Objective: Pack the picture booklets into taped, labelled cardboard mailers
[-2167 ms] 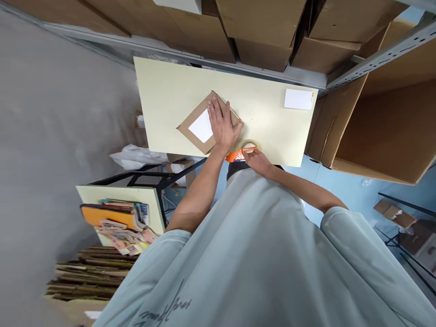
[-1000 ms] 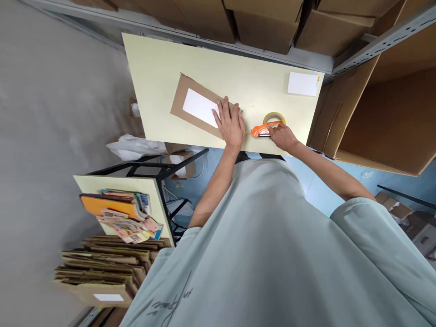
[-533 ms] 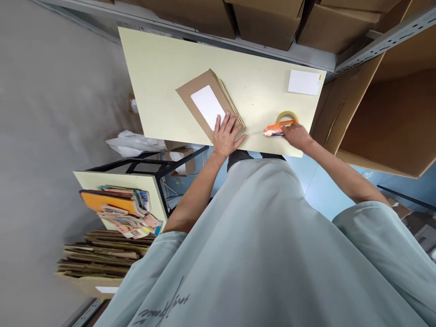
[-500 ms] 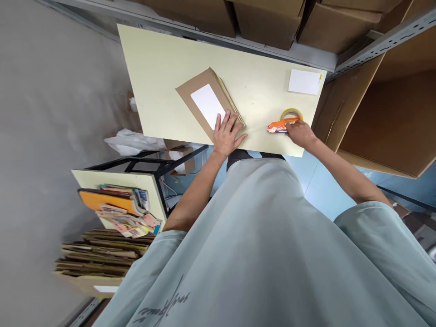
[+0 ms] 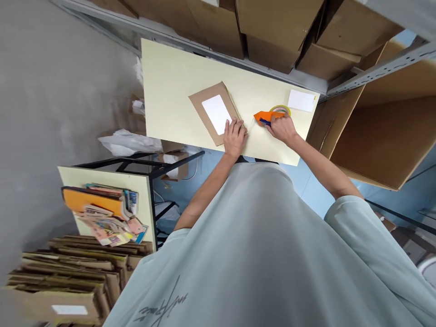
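A flat brown cardboard package [image 5: 206, 116] with a white label [image 5: 217, 114] lies slanted on the pale table [image 5: 170, 91]. My left hand [image 5: 234, 140] rests on its near right corner, fingers stretched over the cardboard and the edge. To the right, my right hand [image 5: 282, 129] is wrapped round an orange tape dispenser [image 5: 267, 116] with a roll of tape [image 5: 283, 109] on it. A thin clear strip seems to run from the dispenser's tip toward the package corner. Where the strip ends beside my left fingers is hard to make out.
A small white box or pad [image 5: 301, 100] lies at the table's far right. Cardboard boxes [image 5: 272, 27] fill the shelf behind, and a large open carton [image 5: 384, 136] stands at right. A side table [image 5: 102, 170] holds papers; folded cardboard [image 5: 68, 277] is stacked below.
My right hand has brought the tape dispenser left, closer to the package, and turned it. My left hand has shifted onto the package's right edge, its fingers closer together. The view has moved slightly.
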Motion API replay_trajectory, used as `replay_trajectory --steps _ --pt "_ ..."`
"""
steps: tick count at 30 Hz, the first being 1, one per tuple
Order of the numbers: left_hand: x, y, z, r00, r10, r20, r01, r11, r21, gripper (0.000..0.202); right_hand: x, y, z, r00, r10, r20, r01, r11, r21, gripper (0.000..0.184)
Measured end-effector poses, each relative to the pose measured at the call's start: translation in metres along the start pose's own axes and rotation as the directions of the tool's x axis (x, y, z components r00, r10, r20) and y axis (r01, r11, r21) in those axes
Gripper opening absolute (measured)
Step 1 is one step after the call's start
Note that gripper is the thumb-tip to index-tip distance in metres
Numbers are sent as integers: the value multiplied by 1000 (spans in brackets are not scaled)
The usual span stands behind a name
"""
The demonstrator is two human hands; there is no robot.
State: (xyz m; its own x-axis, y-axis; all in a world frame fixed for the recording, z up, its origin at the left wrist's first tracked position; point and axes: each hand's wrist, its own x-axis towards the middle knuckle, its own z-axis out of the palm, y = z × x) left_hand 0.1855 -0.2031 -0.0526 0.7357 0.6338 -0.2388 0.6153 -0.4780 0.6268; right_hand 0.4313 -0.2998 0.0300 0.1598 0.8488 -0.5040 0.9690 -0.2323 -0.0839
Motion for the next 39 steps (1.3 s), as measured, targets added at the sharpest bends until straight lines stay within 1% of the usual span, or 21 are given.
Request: replay_trajectory --steps 4,7,9,11,12,14,16,18,20,22,24,26,28,29,31,32,34,35,37,38,39 --pt "6 9 -6 1000 -4 15 4 1000 11 37 11 -40 -22 999 53 7 -53 999 5 54" --pt "11 8 -12 999 9 -34 -10 999 -35 39 21 -62 -35 991 130 30 -131 991 18 50" --pt "13 3 -16 996 58 -70 -63 995 -77 37 30 -66 -43 973 233 2 -232 971 48 52" --pt "11 -5 -22 989 129 -74 -137 985 -105 34 39 -60 -54 936 347 -67 -340 936 94 50" --pt "9 -7 -26 984 165 -63 -171 980 -105 33 42 -56 -62 916 386 -105 -374 920 117 48" --pt "4 -9 -39 972 234 -29 -236 969 -80 25 43 -47 -82 895 412 -171 -387 908 161 46" --pt "5 -2 -59 958 287 -28 -288 956 -55 17 37 -44 -110 885 423 -195 -380 898 223 51" --pt "15 12 -87 943 313 -115 -323 943 -80 31 27 -50 -142 866 466 -180 -398 861 316 58" --pt "37 32 -124 900 350 -258 -386 917 -103 38 22 -61 -177 838 511 -189 -406 818 408 62" --pt "69 55 -168 838 408 -363 -469 878 -93 42 25 -72 -215 815 520 -256 -364 803 472 61" --pt "106 75 -215 778 454 -433 -529 846 -64 47 39 -78 -255 798 490 -351 -286 821 495 57" --pt "142 92 -258 744 467 -478 -549 835 -40 55 62 -76 -294 789 425 -444 -193 857 477 53" --pt "174 103 -292 747 463 -477 -540 841 -30 59 90 -66 -327 780 341 -525 -104 898 428 50" --pt "186 107 -305 754 462 -467 -536 844 -29 59 106 -59 -341 775 303 -555 -72 914 398 49" --pt "199 114 -325 763 467 -447 -535 844 -32 58 136 -45 -359 775 255 -578 -51 937 345 48" --pt "201 116 -332 764 472 -440 -539 841 -33 57 151 -38 -365 781 251 -571 -61 942 330 48" --pt "193 117 -339 763 480 -432 -545 838 -32 55 177 -27 -371 801 268 -536 -105 943 315 48" --pt "186 115 -339 767 482 -424 -544 838 -32 54 188 -23 -372 811 281 -513 -131 942 308 48" --pt "167 107 -333 786 474 -398 -531 847 -40 50 205 -17 -372 821 301 -485 -169 940 297 49" --pt "157 100 -327 802 463 -379 -517 855 -50 48 210 -16 -372 817 304 -491 -171 939 297 49" --pt "148 92 -319 821 447 -355 -498 865 -62 47 212 -15 -371 801 303 -516 -159 939 303 50"
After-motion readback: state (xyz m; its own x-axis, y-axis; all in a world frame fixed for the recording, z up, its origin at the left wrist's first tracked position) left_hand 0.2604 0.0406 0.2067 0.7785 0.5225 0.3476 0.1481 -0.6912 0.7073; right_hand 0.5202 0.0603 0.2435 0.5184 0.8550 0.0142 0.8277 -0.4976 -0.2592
